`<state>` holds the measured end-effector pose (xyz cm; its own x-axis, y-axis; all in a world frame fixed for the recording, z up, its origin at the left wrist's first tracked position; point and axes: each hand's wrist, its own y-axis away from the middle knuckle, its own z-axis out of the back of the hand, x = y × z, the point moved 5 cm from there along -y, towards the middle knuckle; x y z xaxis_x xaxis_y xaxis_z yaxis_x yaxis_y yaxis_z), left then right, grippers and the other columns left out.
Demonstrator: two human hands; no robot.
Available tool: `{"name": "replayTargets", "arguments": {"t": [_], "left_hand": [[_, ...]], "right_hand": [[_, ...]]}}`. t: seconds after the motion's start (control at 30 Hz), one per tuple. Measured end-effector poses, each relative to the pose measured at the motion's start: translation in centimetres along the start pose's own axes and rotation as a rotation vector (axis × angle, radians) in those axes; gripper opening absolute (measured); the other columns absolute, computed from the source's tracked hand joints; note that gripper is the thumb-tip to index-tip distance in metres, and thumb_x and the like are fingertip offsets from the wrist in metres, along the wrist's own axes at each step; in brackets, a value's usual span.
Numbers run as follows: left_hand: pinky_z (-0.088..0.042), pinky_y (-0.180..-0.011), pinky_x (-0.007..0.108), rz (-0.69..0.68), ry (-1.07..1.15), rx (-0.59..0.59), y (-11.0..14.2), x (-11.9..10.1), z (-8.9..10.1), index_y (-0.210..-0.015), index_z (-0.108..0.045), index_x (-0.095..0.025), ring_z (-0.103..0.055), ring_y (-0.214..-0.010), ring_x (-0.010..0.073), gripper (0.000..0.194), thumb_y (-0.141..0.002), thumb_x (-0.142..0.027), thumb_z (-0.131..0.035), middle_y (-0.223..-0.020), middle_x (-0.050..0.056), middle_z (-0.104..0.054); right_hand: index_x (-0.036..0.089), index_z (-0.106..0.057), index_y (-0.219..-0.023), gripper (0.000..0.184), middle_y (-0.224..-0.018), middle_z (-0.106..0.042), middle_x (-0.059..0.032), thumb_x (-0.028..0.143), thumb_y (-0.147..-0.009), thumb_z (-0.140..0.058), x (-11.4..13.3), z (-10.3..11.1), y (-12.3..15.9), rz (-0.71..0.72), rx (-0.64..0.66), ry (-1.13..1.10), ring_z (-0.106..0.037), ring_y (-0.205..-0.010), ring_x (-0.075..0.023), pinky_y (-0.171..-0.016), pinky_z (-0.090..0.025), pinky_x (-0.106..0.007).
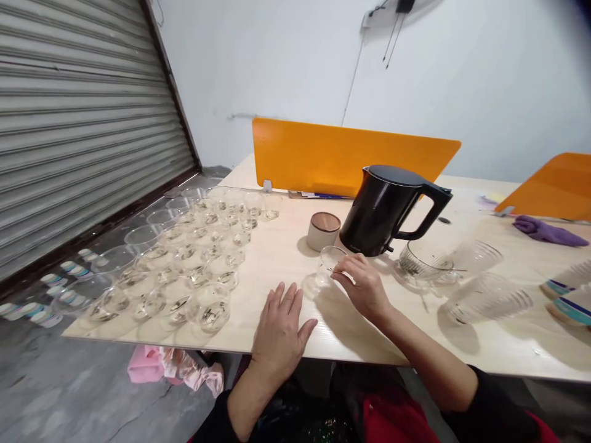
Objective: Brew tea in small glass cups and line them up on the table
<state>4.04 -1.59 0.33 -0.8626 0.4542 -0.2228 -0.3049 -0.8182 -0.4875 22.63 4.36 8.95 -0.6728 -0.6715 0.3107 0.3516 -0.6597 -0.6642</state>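
Observation:
My left hand (281,329) lies flat on the table near its front edge, fingers spread and holding nothing. The fingers of my right hand (362,286) are pinched together at the side of a clear plastic cup (323,271). A few dark specks show by the fingertips, but what the pinch holds is too small to make out. Just behind the cup stands a pale canister (323,237) with a brown top. To the right of my right hand is a ribbed glass bowl (425,261) with dark bits inside, perhaps dried leaves.
Many clear cups (215,314) with dark leaf-like bits stand in rows at the left. A black electric kettle (383,209) is behind my right hand. Stacked clear cups (489,298) lie on their sides at the right, near a purple cloth (549,231). An orange divider (341,157) crosses the back.

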Motion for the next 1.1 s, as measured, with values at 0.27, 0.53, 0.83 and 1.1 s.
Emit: {"name": "replayTargets", "arguments": {"t": [0.27,0.53,0.83,1.1], "left_hand": [[-0.04,-0.119,0.059,0.004,0.008,0.038,-0.2,-0.2,0.2,-0.146,-0.055,-0.012,-0.045,-0.147,0.0379,0.056,-0.104,-0.049,-0.05,-0.153,0.015,-0.056],[-0.039,-0.121,0.058,0.015,0.003,0.047,-0.1,-0.2,0.0,-0.145,-0.056,-0.011,-0.045,-0.146,0.038,0.057,-0.103,-0.049,-0.053,-0.153,0.015,-0.057],[-0.04,-0.12,0.058,0.011,0.031,0.017,-0.1,0.0,-0.2,-0.145,-0.057,-0.015,-0.045,-0.146,0.0371,0.056,-0.103,-0.051,-0.051,-0.153,0.012,-0.057],[-0.04,-0.122,0.056,0.019,0.026,0.031,-0.1,-0.1,-0.1,-0.145,-0.058,-0.014,-0.044,-0.147,0.0364,0.057,-0.103,-0.052,-0.05,-0.153,0.011,-0.057]], "right_hand": [[0.025,-0.062,-0.083,0.016,-0.08,-0.067,-0.0038,0.021,-0.098,-0.061,-1.4,-2.6,-0.7,0.009,0.047,-0.012,-0.057,-0.081,-0.023,-0.078,-0.049,-0.039],[0.026,-0.068,-0.106,0.009,-0.106,-0.074,-0.0083,0.026,-0.096,-0.066,-1.1,-2.1,-0.5,0.052,0.014,-0.008,-0.063,-0.103,-0.0279,-0.089,-0.054,-0.046],[0.026,-0.062,-0.135,0.042,-0.13,-0.068,-0.0128,0.048,-0.1,-0.055,-4.4,2.8,-4.7,-0.164,-0.099,0.137,-0.061,-0.118,-0.0333,-0.102,-0.051,-0.055],[0.018,-0.054,-0.143,0.063,-0.145,-0.057,-0.0206,0.058,-0.095,-0.056,-7.9,-2.5,-10.1,-0.255,0.097,0.229,-0.052,-0.134,-0.0402,-0.113,-0.042,-0.058]]}}
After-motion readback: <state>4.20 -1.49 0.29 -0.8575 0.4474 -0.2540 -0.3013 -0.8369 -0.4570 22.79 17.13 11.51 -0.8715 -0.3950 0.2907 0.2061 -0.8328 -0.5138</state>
